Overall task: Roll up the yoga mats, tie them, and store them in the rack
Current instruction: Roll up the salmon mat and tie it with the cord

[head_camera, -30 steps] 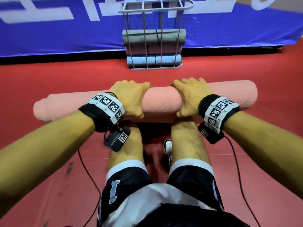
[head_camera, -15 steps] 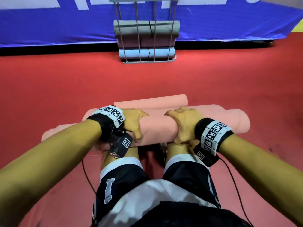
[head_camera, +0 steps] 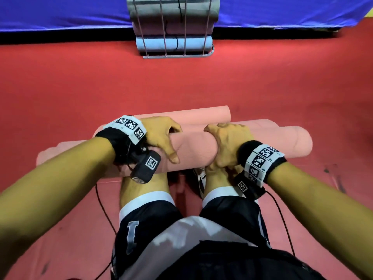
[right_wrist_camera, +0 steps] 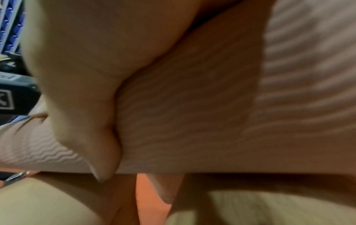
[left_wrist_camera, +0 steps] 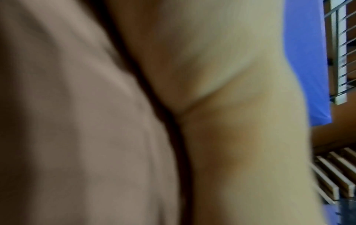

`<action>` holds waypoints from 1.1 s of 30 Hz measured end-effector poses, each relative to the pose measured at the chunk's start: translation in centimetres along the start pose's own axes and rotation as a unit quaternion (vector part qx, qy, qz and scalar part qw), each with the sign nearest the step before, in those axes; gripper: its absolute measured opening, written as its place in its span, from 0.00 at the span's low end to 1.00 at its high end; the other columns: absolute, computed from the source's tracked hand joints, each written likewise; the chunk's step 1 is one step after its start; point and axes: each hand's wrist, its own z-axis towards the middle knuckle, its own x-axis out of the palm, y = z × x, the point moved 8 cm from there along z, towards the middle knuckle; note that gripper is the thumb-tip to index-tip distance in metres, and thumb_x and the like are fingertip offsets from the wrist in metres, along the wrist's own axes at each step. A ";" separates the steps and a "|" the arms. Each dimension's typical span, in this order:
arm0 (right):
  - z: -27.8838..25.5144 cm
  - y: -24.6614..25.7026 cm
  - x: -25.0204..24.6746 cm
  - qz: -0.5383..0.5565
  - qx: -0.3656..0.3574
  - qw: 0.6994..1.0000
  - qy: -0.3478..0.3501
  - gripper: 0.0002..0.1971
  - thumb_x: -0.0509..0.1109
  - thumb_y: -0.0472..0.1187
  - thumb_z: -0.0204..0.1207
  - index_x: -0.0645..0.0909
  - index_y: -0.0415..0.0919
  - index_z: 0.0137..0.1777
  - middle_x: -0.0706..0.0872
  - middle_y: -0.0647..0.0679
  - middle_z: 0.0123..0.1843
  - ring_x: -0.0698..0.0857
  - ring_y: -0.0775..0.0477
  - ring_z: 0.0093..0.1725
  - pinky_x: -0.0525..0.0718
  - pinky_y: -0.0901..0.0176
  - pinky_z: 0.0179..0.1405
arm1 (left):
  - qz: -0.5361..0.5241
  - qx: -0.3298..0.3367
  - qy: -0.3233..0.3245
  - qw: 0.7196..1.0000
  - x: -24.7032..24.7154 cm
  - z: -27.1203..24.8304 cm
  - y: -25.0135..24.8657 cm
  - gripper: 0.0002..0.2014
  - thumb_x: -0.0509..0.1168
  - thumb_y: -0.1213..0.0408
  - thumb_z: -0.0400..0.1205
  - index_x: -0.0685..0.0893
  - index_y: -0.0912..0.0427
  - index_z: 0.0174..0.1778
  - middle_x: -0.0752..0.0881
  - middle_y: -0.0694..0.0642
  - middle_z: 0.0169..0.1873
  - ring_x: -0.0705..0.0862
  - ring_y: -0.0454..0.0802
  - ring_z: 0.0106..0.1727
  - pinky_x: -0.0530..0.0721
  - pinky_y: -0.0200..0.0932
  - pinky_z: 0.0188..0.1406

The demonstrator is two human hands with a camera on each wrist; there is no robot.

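A rolled pink yoga mat (head_camera: 193, 152) lies crosswise over my knees, its ends sticking out left and right. A loose flap (head_camera: 191, 116) of the mat stands out along its far side. My left hand (head_camera: 161, 136) grips the roll from above, fingers curled over the far side and thumb on the near side. My right hand (head_camera: 226, 142) grips it just to the right in the same way. In the left wrist view the mat (left_wrist_camera: 77, 121) fills the left half beside my blurred left hand (left_wrist_camera: 240, 106). In the right wrist view my thumb (right_wrist_camera: 86, 106) presses into the ribbed mat (right_wrist_camera: 192, 114).
A wire rack (head_camera: 210, 51) stands ahead against a blue banner (head_camera: 60, 13), holding a grey roll (head_camera: 173, 9), a pinkish roll and a light blue roll (head_camera: 173, 43). Red floor (head_camera: 181, 83) lies between me and the rack. Black cables trail by my legs.
The roll has come back toward my body, from in front of my knees to over them. A loose flap now shows behind it. My hands keep their grip.
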 end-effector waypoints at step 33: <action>3.5 1.0 -1.8 -0.021 -0.042 0.995 -0.086 0.45 0.79 0.64 0.49 0.70 0.54 0.69 0.82 0.51 0.57 0.83 0.41 0.60 0.78 0.42 0.64 | 0.316 -0.078 -0.286 0.901 1.5 0.1 -2.1 0.56 0.77 0.40 0.64 0.54 0.49 0.83 0.78 0.56 0.72 0.80 0.61 0.69 0.77 0.60 0.65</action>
